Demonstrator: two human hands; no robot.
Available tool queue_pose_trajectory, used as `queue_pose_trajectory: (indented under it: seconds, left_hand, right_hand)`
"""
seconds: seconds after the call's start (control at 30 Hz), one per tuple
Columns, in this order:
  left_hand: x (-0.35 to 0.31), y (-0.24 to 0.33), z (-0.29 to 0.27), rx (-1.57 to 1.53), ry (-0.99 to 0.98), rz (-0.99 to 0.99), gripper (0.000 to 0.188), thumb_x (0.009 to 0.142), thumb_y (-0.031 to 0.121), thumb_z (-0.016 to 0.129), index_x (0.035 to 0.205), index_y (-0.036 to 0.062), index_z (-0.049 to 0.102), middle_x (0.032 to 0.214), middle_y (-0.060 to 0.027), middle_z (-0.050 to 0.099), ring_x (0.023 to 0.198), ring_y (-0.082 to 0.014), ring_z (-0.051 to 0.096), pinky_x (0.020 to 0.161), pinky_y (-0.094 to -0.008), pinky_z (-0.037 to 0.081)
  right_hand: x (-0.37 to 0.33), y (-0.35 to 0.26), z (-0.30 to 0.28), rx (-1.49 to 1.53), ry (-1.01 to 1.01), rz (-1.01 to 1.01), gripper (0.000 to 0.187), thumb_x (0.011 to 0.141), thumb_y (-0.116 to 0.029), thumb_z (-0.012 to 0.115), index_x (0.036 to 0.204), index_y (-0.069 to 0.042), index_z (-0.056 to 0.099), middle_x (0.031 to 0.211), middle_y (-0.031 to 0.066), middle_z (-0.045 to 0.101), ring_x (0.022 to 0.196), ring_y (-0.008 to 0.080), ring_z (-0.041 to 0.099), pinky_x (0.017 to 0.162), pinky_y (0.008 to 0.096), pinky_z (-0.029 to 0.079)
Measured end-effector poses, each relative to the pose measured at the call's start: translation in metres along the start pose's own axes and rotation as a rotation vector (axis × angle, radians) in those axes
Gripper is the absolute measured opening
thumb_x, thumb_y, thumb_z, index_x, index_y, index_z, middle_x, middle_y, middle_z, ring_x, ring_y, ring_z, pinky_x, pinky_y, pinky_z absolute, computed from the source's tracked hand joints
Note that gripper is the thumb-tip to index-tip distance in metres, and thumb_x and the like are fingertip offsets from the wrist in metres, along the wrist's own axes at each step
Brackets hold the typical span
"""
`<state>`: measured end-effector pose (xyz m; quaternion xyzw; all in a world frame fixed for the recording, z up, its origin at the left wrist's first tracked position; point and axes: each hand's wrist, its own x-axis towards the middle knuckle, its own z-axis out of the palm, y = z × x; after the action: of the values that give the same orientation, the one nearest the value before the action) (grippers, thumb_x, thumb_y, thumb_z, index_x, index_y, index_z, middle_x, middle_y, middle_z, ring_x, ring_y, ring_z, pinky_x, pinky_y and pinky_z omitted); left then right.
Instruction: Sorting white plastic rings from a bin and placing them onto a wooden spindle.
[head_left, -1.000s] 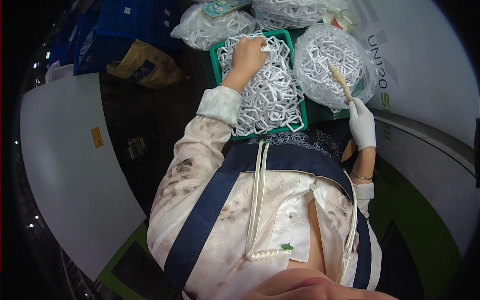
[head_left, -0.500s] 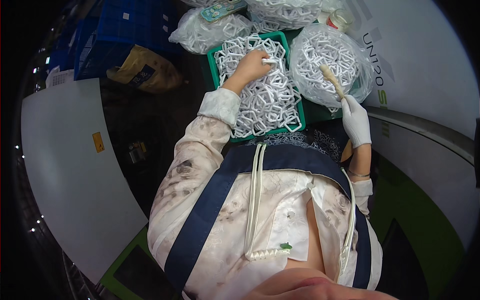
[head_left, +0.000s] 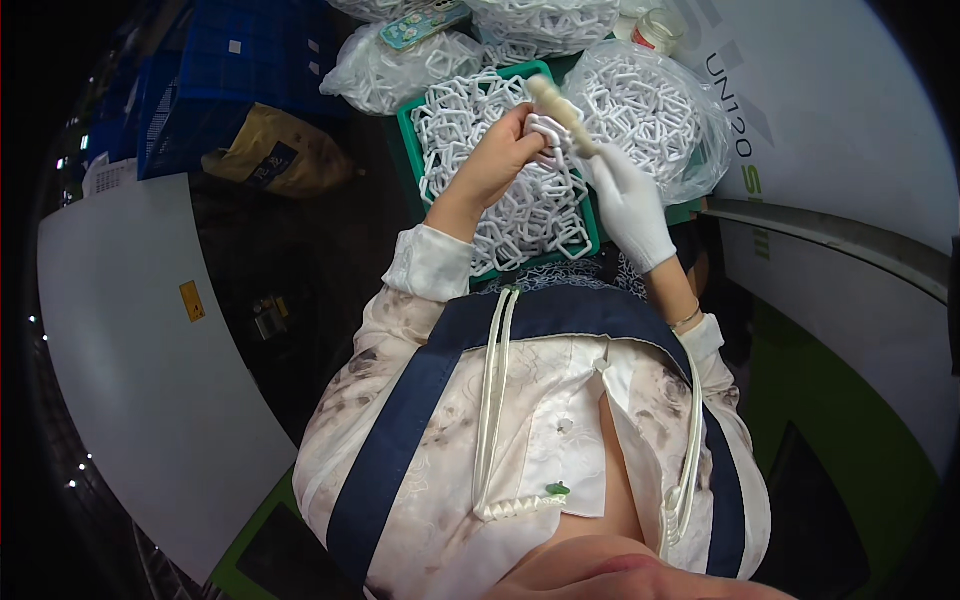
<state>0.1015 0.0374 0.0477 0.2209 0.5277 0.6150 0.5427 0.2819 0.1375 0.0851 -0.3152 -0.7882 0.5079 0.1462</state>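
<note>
My left hand [head_left: 503,158] is bare and pinches a white plastic link [head_left: 545,128] above the green tray [head_left: 410,137]. In my right hand [head_left: 632,205], which wears a white glove, is a beige stick-like tool [head_left: 566,116], slanting up and to the left. Its upper part is close to the link; whether the two touch I cannot tell. Many loose white links [head_left: 530,215] fill the tray beneath both hands. To the right, an opened clear plastic bag [head_left: 712,150] is full of similar links.
More bagged links [head_left: 400,75] stand behind the tray, with a patterned phone-like flat object [head_left: 425,25] on top. At back right is a glass jar [head_left: 658,32]. Blue crates [head_left: 235,90] and a brown paper sack [head_left: 280,160] sit left. A pale machine panel [head_left: 820,130] rises on the right.
My right hand has swung left with the beige tool, from over the clear bag to beside my left hand. My left hand has picked up a link and turned slightly.
</note>
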Motion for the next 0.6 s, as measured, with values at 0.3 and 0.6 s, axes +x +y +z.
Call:
queue_pose_trajectory:
  seconds: [0.3, 0.6]
  left_hand:
    - [-0.01, 0.004, 0.027, 0.189, -0.053, 0.076, 0.024, 0.096, 0.007, 0.056, 0.12, 0.0015, 0.056, 0.112, -0.0064, 0.065, 0.099, -0.0129, 0.064, 0.086, -0.0281, 0.051]
    - [-0.012, 0.014, 0.033, 0.502, 0.137, 0.246, 0.027, 0.09, -0.004, 0.046, 0.111, -0.0009, 0.062, 0.102, -0.0103, 0.07, 0.092, -0.015, 0.066, 0.081, -0.0286, 0.052]
  right_hand:
    - [0.003, -0.012, 0.004, 0.064, 0.173, -0.015, 0.015, 0.099, -0.013, 0.057, 0.104, 0.001, 0.058, 0.08, 0.0082, 0.058, 0.071, 0.0126, 0.054, 0.068, 0.0288, 0.046]
    - [-0.009, -0.013, 0.0, 0.016, 0.186, -0.052, 0.014, 0.1, -0.019, 0.055, 0.104, -0.006, 0.058, 0.077, 0.0183, 0.063, 0.069, 0.0336, 0.066, 0.061, 0.0418, 0.048]
